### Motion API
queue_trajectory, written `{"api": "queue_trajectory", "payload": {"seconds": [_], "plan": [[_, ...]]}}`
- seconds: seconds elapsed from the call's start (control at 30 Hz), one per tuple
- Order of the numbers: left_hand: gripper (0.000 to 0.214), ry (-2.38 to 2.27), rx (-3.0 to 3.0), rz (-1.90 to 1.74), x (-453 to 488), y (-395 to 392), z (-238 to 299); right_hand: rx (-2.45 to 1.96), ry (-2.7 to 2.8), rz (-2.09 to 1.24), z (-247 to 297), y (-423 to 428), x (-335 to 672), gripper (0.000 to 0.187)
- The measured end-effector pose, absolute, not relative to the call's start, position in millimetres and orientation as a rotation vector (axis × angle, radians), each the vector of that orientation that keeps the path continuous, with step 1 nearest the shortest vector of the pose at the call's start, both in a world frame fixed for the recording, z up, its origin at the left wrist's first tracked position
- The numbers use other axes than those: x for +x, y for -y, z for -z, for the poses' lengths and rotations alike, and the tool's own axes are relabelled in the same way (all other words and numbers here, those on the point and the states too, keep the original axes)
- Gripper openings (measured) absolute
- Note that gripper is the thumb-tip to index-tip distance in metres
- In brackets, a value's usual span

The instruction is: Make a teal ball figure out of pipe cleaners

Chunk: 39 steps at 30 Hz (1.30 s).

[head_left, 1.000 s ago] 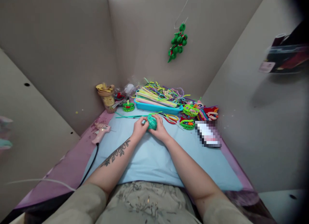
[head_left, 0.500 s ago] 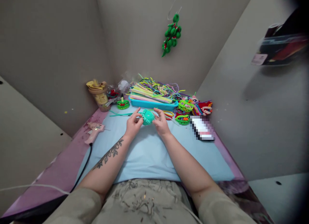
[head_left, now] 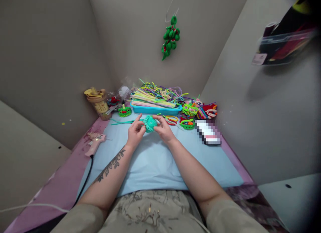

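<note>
A round teal pipe-cleaner piece (head_left: 150,123) with a ribbed, looped edge is held up between both hands, over the light blue cloth (head_left: 152,159). My left hand (head_left: 136,130) pinches its left rim with thumb and fingertips. On the opposite side, my right hand (head_left: 164,128) grips the rim, its thumb low and index finger at the top. Loose teal pipe cleaners (head_left: 120,121) lie on the cloth just behind my left hand. Red and yellow pipe cleaners (head_left: 172,119) lie behind the right one.
A blue tray (head_left: 155,110) heaped with pipe cleaners stands at the back. Finished green figures (head_left: 124,111) and a phone (head_left: 208,132) lie around it. At left are a pink glue gun (head_left: 95,144) with a black cord and a tan cup (head_left: 99,104). A green ornament (head_left: 171,37) hangs above.
The teal piece has turned in my fingers, so its ribbed edge now faces left. My right fingers have closed in over its side. The whole view has shifted slightly.
</note>
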<state>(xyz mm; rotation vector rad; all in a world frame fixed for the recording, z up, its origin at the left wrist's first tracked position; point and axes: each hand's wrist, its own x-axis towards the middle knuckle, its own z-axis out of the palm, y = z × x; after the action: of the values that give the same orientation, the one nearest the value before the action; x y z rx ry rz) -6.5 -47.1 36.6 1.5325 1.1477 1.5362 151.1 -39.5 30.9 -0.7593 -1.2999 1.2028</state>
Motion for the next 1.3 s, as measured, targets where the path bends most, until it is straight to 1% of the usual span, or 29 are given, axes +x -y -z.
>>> {"api": "queue_trajectory", "payload": {"seconds": [0.13, 0.27, 0.57, 0.63, 0.77, 0.83, 1.0, 1.13, 1.23, 1.3], "plan": [[0.008, -1.15, 1.696, -1.524, -6, 49, -38, -0.821, 1.266, -1.188, -31, 40, 149, 0.051], [0.01, -1.133, 1.711, -1.51, -2, 47, -36, -0.843, 1.166, -1.222, -32, 39, 148, 0.054], [0.023, -0.948, 1.248, -1.351, -5, 31, -32, -0.786, 0.96, -1.346, -39, 37, 152, 0.045], [0.025, -0.916, 1.183, -1.353, -7, 27, -31, -0.791, 0.981, -1.342, -39, 37, 152, 0.047], [0.028, -0.907, 1.093, -1.366, -10, 22, -31, -0.799, 1.068, -1.371, -38, 38, 151, 0.057], [0.027, -0.889, 1.035, -1.385, -13, 20, -31, -0.801, 1.093, -1.383, -38, 39, 152, 0.056], [0.026, -0.8, 0.926, -1.329, -23, 16, -28, -0.744, 1.109, -1.417, -45, 40, 158, 0.046], [0.019, -0.649, 0.84, -1.253, -29, 18, -26, -0.657, 1.235, -1.389, -46, 40, 162, 0.043], [0.015, -0.584, 0.811, -1.229, -29, 18, -26, -0.609, 1.323, -1.354, -42, 39, 160, 0.047], [0.016, -0.576, 0.801, -1.266, -29, 16, -27, -0.581, 1.354, -1.317, -39, 39, 158, 0.057]]}}
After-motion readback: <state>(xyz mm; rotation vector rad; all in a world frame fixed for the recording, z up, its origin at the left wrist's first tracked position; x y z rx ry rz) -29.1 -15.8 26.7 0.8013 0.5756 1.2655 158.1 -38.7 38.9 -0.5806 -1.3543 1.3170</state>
